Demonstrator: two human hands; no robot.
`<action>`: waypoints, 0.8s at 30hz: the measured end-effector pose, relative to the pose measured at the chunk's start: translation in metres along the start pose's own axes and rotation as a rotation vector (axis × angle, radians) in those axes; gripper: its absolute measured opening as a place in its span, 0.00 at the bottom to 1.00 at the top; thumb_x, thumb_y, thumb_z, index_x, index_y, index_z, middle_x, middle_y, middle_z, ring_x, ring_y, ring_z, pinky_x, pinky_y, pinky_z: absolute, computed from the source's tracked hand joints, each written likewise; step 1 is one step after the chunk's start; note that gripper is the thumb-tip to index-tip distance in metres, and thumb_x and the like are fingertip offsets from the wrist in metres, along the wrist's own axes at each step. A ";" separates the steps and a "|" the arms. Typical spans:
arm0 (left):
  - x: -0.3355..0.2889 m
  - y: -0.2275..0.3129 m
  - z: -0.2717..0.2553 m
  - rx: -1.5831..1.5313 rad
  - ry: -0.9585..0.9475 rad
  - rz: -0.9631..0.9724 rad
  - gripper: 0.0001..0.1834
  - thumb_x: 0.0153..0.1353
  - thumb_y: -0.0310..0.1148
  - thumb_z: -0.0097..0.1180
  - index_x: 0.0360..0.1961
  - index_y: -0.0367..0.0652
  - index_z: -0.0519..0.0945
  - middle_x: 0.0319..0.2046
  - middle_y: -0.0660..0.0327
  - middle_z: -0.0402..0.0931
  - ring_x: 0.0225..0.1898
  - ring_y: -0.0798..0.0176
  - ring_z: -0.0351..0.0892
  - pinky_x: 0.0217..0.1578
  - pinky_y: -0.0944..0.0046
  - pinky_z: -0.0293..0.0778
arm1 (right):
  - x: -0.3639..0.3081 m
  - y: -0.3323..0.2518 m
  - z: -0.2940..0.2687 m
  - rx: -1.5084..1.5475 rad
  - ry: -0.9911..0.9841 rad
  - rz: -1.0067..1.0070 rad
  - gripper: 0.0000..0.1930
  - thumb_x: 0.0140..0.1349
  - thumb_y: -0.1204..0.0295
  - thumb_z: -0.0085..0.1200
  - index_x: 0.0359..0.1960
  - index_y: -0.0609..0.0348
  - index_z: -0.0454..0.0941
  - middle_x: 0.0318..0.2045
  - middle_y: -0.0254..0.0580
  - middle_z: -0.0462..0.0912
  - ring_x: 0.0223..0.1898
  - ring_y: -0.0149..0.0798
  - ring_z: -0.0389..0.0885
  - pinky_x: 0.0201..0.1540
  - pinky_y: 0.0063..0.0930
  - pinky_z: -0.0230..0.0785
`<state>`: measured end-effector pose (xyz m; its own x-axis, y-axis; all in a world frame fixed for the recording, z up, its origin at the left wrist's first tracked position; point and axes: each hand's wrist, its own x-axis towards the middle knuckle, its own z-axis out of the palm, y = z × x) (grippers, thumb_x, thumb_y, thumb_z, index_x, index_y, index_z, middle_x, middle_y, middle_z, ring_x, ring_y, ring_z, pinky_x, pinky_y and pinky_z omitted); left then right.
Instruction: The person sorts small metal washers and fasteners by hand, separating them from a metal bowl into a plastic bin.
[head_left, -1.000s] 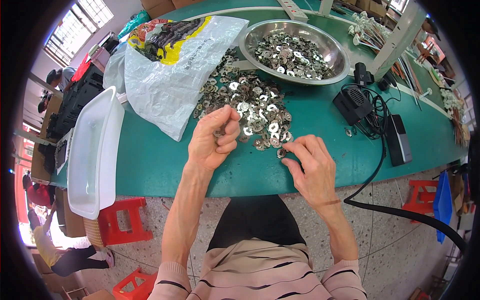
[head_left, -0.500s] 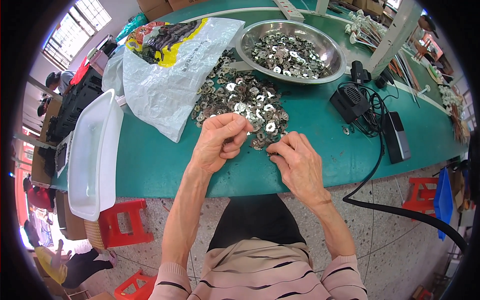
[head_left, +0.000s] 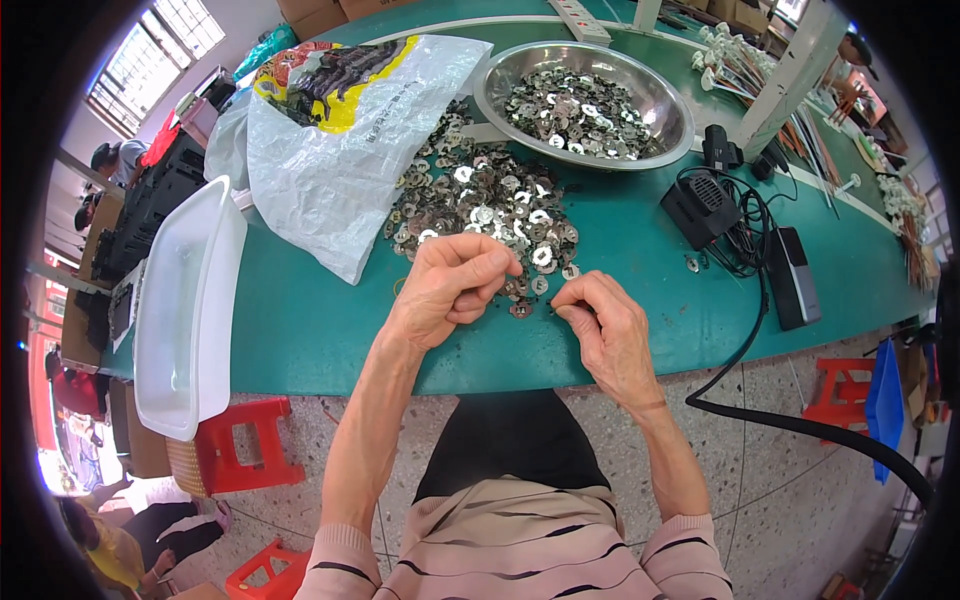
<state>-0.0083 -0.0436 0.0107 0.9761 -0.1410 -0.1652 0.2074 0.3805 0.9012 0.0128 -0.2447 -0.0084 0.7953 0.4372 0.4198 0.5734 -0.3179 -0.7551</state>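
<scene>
Metal discs lie heaped on the table, some at the near edge freshly exposed as the right hand, grip pressed together, shifts rightward beside the curled left hand (contents of both unclear), probably easing access.

Left hand, curled over the near side of the pile of metal discs, its contents hidden! Right hand, thumb and forefinger brought together near the table's front edge; anything between them is too small to tell. Behind, toward the green table's far edge, a steel bowl brims with discs. A white bag sprawls left of the pile, a white tub fills the left end, and a black charger sits toward the right.
</scene>
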 end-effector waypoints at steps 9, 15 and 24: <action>-0.002 -0.002 0.012 0.375 -0.002 -0.007 0.10 0.56 0.32 0.55 0.36 0.38 0.80 0.16 0.71 0.67 0.15 0.81 0.58 0.13 0.78 0.49 | -0.004 -0.002 0.003 0.277 -0.006 0.116 0.01 0.58 0.81 0.50 0.31 0.64 0.72 0.28 0.35 0.76 0.27 0.26 0.72 0.32 0.19 0.66; -0.004 0.002 0.025 0.505 0.029 0.068 0.10 0.54 0.29 0.56 0.37 0.38 0.81 0.18 0.69 0.72 0.19 0.80 0.65 0.17 0.78 0.57 | 0.004 -0.010 0.022 0.789 0.151 0.355 0.04 0.57 0.81 0.51 0.34 0.65 0.70 0.26 0.38 0.79 0.28 0.26 0.77 0.31 0.20 0.71; -0.003 -0.004 0.017 0.436 0.074 0.126 0.07 0.54 0.28 0.57 0.33 0.37 0.82 0.16 0.69 0.70 0.14 0.81 0.59 0.12 0.78 0.50 | 0.007 -0.011 0.019 0.868 0.073 0.374 0.05 0.59 0.78 0.52 0.32 0.66 0.68 0.25 0.40 0.79 0.28 0.25 0.77 0.30 0.18 0.71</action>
<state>-0.0131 -0.0604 0.0143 0.9972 -0.0466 -0.0577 0.0562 -0.0323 0.9979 0.0083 -0.2221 -0.0066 0.9251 0.3706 0.0827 -0.0449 0.3230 -0.9453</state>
